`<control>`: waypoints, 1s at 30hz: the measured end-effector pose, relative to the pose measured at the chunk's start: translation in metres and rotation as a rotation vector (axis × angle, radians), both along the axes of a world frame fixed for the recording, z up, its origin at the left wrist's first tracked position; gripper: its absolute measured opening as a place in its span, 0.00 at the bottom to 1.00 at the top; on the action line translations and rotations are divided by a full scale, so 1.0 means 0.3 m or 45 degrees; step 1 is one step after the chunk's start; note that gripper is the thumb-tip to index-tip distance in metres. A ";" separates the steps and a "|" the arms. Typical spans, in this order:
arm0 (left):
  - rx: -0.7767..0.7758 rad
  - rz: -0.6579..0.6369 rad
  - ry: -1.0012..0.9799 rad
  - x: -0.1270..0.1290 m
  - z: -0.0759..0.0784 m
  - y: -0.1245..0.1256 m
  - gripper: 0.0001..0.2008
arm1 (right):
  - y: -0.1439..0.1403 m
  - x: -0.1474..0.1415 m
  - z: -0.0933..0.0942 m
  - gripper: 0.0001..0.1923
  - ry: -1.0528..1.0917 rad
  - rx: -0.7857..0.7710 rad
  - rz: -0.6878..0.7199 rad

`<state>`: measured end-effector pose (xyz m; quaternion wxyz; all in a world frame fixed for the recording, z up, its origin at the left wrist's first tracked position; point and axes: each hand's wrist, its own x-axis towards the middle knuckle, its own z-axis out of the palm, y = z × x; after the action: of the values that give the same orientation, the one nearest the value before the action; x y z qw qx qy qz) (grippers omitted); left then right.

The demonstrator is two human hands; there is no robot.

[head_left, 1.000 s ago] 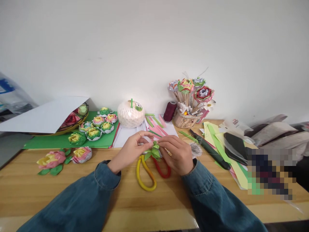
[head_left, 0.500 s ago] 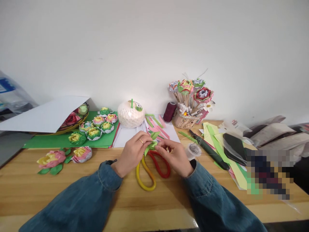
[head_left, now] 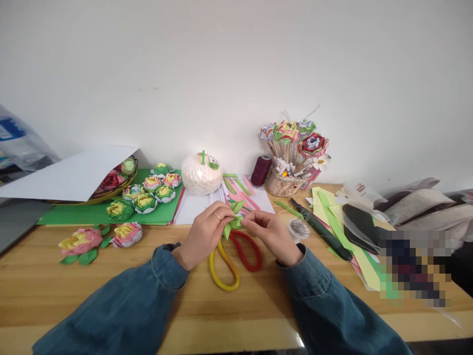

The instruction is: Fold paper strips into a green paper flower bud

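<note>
Both hands, L (head_left: 203, 232) & R (head_left: 271, 234), pinch green folded paper piece (head_left: 233, 221) btwn fingertips above scissors (head_left: 232, 259).

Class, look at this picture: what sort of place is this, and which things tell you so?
Probably a home paper-craft table: folded paper flowers lie on green card, scissors rest on the wooden table, and both hands fold a green paper piece.

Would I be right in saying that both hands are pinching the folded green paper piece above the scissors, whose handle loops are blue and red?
Not quite: the head view shows the scissors with yellow and red handle loops, not blue and red. The rest holds: the left hand and right hand pinch the folded green paper piece above them.
</note>
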<state>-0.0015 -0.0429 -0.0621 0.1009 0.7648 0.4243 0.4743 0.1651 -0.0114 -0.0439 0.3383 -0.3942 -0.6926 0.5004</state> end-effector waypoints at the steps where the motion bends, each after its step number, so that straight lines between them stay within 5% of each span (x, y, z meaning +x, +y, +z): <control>1: -0.012 0.000 -0.019 0.000 0.001 0.000 0.07 | 0.002 0.002 0.003 0.16 -0.011 -0.002 0.009; 30: -0.310 -0.192 -0.369 0.000 0.013 0.011 0.04 | 0.004 0.022 0.028 0.10 -0.088 0.049 0.008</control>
<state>-0.0015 -0.0396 -0.0583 0.2877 0.7003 0.4011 0.5157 0.1718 -0.0101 -0.0356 0.3200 -0.4025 -0.7147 0.4741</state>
